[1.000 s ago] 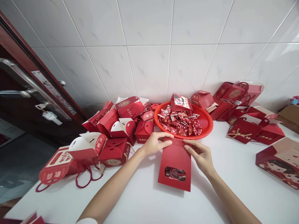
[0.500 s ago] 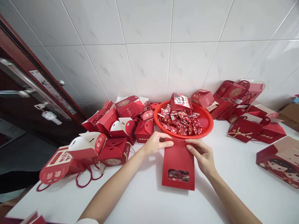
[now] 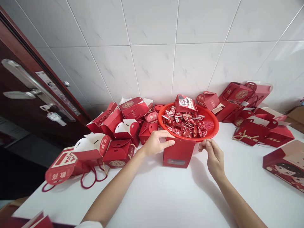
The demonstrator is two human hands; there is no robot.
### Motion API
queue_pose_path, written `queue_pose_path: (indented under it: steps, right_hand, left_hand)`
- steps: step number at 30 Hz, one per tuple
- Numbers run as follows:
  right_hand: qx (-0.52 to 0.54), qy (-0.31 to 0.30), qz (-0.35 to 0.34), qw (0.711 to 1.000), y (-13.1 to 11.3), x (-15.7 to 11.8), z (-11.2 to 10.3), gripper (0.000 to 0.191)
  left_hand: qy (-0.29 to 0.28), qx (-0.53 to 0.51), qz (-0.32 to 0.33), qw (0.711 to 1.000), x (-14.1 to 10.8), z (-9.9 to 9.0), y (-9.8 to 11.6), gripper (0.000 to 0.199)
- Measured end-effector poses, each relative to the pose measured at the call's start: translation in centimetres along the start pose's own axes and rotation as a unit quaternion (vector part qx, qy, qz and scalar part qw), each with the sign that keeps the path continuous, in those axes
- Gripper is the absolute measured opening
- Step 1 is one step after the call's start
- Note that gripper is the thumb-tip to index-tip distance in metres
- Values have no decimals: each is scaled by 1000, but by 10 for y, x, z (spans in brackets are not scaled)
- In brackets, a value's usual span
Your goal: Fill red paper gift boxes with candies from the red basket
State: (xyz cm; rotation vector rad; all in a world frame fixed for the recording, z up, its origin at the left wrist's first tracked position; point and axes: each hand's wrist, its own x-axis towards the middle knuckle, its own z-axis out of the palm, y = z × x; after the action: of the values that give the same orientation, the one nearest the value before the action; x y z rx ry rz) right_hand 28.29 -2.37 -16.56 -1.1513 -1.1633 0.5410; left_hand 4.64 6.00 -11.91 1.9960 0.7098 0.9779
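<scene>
My left hand (image 3: 156, 144) grips the upper left edge of a red paper gift box (image 3: 178, 148), thumb in front and fingers behind. The box stands upright on the white table and has an oval clear window low on its front. To the right of the box, and apart from it, my right hand (image 3: 213, 153) has its thumb and fingers pinched together. Whatever is between those fingertips is too small to make out. Just behind the box sits a red plastic basket (image 3: 212, 126) of red-wrapped candies (image 3: 187, 122), with a small printed box (image 3: 186, 103) on top.
Several red gift boxes (image 3: 118, 152) with rope handles crowd the left side. More red boxes (image 3: 254, 129) are piled at the back right, and a box with a cartoon print (image 3: 285, 164) lies nearer. A tiled wall (image 3: 152, 69) closes the back; a door handle (image 3: 21, 95) is at left.
My right hand has let go of the box's top edge and moved right, pinched. The box, lying toward me before, now stands upright. The view has shifted slightly.
</scene>
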Motion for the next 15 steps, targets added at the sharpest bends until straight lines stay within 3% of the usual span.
queue_pose_path:
  steps: [10, 12, 15]
  right_hand:
    - [-97, -10, 27, 995, 1, 3, 4, 60]
    - [-105, -20, 25, 994, -10, 3, -4, 63]
    - [-112, -90, 53, 988, -32, -19, -39, 56]
  left_hand:
    - [-42, 30, -10, 999, -2, 0, 8, 19]
    - [-52, 39, -14, 998, -2, 0, 10, 19]
    - [-64, 48, -26, 996, -4, 1, 12, 19]
